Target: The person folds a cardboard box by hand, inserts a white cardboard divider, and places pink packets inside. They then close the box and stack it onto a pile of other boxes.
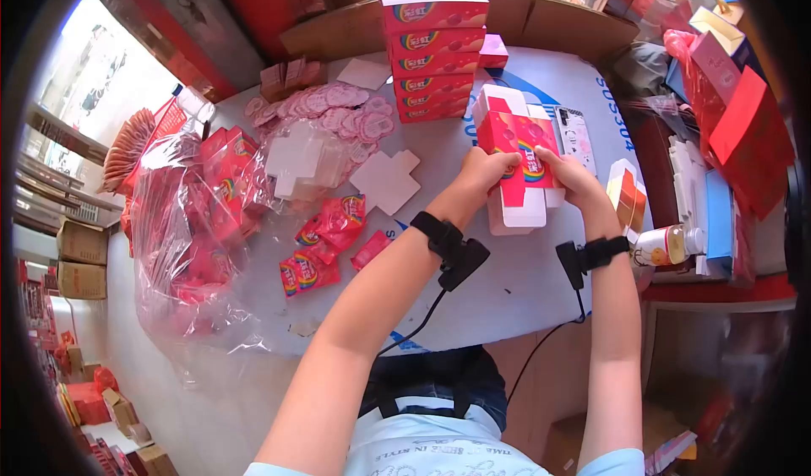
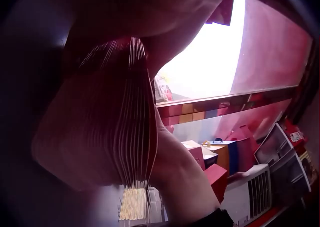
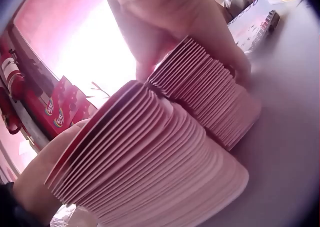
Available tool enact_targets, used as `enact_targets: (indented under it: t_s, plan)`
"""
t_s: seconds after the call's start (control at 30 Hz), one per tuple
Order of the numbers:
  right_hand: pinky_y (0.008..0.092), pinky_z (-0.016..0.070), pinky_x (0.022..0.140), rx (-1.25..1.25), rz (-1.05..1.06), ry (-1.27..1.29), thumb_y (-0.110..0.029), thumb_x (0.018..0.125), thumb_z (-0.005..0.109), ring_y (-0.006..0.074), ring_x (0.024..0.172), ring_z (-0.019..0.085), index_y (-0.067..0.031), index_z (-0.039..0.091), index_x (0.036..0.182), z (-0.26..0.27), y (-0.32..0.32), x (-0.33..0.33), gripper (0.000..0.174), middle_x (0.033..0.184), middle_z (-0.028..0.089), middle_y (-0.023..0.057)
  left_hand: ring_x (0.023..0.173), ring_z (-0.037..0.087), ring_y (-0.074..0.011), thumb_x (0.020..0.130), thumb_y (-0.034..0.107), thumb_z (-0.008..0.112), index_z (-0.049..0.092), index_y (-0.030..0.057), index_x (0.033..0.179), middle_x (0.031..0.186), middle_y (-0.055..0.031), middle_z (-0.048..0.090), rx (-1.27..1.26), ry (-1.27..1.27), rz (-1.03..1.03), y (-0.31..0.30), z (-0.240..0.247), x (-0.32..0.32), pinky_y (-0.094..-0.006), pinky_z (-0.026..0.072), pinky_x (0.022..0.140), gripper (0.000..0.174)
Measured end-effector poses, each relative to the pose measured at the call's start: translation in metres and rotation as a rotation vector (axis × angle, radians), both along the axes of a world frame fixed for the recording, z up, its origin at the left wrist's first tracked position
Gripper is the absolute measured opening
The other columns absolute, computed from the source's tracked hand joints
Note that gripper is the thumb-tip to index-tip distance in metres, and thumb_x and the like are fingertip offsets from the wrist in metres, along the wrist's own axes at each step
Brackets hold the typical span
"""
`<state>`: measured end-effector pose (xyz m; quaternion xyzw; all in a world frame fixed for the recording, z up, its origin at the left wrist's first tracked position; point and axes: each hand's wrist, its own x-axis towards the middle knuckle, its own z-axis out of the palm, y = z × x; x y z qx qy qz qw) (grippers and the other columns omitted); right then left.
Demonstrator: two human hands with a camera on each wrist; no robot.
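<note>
A thick stack of flat carton blanks (image 1: 511, 125), red with a rainbow logo and white flaps, is held over the table by both hands. My left hand (image 1: 488, 170) grips its left side, thumb on the top sheet. On the opposite edge my right hand (image 1: 574, 176) grips it, its thumb also on the printed face. Many layered card edges of the stack (image 3: 150, 162) fan out in the right wrist view, where the right hand (image 3: 175, 22) shows above them. The left wrist view has the stack (image 2: 100, 132) dark, its far fingers hidden.
A tower of red cartons (image 1: 435, 62) stands behind the stack. Left lie pink round pieces (image 1: 325, 113), a white cut-out card (image 1: 384, 180), red sachets (image 1: 338, 223) and a clear plastic bag (image 1: 194, 265). A phone (image 1: 573, 130) and a bottle (image 1: 663, 248) are at the right.
</note>
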<state>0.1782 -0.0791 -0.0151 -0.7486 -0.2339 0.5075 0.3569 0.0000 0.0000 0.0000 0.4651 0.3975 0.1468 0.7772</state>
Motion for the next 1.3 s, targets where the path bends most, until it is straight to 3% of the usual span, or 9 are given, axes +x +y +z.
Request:
enact_targets:
  t_s: [0.07,0.3,0.43,0.67,0.97,1.03,1.13,1.23,1.3]
  plan:
    - [0.0267,0.0515,0.077,0.085,-0.032,0.141,-0.039,0.084,0.059,0.0154,0.088,0.061,0.0054,0.048,0.11,0.022,-0.017,-0.016,0.052,0.104,0.06,0.013,0.083,0.065,-0.0235,0.076,0.022,0.068,0.045,-0.0118,0.112,0.098,-0.0191,0.062,-0.007,-0.042,-0.033,-0.01,0.012,-0.011,-0.0302,0.0521,0.073,0.055]
    - [0.0217,0.0498,0.073,0.195,0.123,0.189,-0.038,0.084,0.06,0.0113,0.088,0.06,0.0041,0.048,0.111,0.065,-0.04,-0.09,0.051,0.102,0.06,0.0117,0.085,0.064,-0.022,0.076,0.022,0.069,0.042,-0.0093,0.113,0.102,-0.0176,0.059,0.045,0.004,-0.003,-0.035,0.043,-0.095,-0.0301,0.0523,0.074,0.055]
    - [0.0242,0.0472,0.078,0.271,0.247,0.102,-0.04,0.08,0.065,0.0125,0.092,0.058,0.0036,0.047,0.112,0.071,-0.031,-0.134,0.057,0.101,0.059,0.013,0.092,0.061,-0.0192,0.078,0.017,0.068,0.041,-0.0076,0.113,0.107,-0.0174,0.057,-0.005,-0.156,0.237,-0.052,0.041,-0.151,-0.0294,0.0519,0.076,0.051]
    - [0.0259,0.0481,0.081,0.252,0.226,0.316,-0.043,0.074,0.07,0.0167,0.097,0.058,0.006,0.038,0.121,0.075,0.018,-0.206,0.075,0.109,0.055,0.0169,0.094,0.06,-0.019,0.076,0.018,0.072,0.041,-0.0064,0.114,0.106,-0.0162,0.056,0.076,-0.19,0.443,-0.038,0.05,-0.218,-0.0296,0.0508,0.079,0.055]
    - [0.0247,0.0494,0.079,0.341,0.3,0.324,-0.043,0.072,0.072,0.0154,0.096,0.059,0.0028,0.039,0.118,0.095,0.084,-0.258,0.073,0.108,0.057,0.0161,0.089,0.061,-0.0157,0.076,0.024,0.072,0.045,-0.0046,0.11,0.101,-0.0133,0.059,0.135,-0.312,0.678,0.001,0.074,-0.265,-0.0265,0.0514,0.075,0.053]
    - [0.0231,0.0491,0.077,0.34,0.325,0.36,-0.041,0.072,0.072,0.0134,0.092,0.059,0.0009,0.045,0.112,0.109,0.102,-0.273,0.064,0.104,0.059,0.0131,0.086,0.062,-0.0155,0.081,0.03,0.066,0.047,-0.0025,0.11,0.098,-0.0105,0.06,0.194,-0.261,0.71,0.014,0.074,-0.276,-0.0275,0.051,0.074,0.048]
    - [0.0225,0.0482,0.067,0.405,0.292,0.438,-0.034,0.073,0.072,0.0078,0.078,0.058,-0.0044,0.055,0.093,0.112,0.141,-0.291,0.04,0.088,0.059,0.0039,0.105,0.052,-0.0178,0.088,0.039,0.05,0.043,0.001,0.118,0.112,-0.0107,0.054,0.235,-0.492,0.889,0.033,0.074,-0.294,-0.0317,0.0407,0.09,0.049]
    - [0.0297,0.0514,0.08,0.45,0.298,0.519,-0.033,0.075,0.07,0.0162,0.092,0.062,-0.0002,0.05,0.11,0.1,0.194,-0.307,0.051,0.104,0.061,0.0106,0.112,0.045,-0.0172,0.088,0.038,0.048,0.04,0.002,0.121,0.116,-0.0097,0.051,0.18,-0.45,1.116,0.058,0.06,-0.312,-0.0302,0.0337,0.095,0.049]
    - [0.031,0.0504,0.081,0.47,0.298,0.577,-0.032,0.075,0.07,0.0166,0.092,0.061,-0.001,0.05,0.109,0.09,0.224,-0.322,0.05,0.103,0.062,0.0097,0.108,0.046,-0.0165,0.089,0.038,0.045,0.039,0.0035,0.124,0.114,-0.0065,0.05,0.215,-0.504,1.177,0.074,0.032,-0.326,-0.0299,0.0324,0.093,0.05]
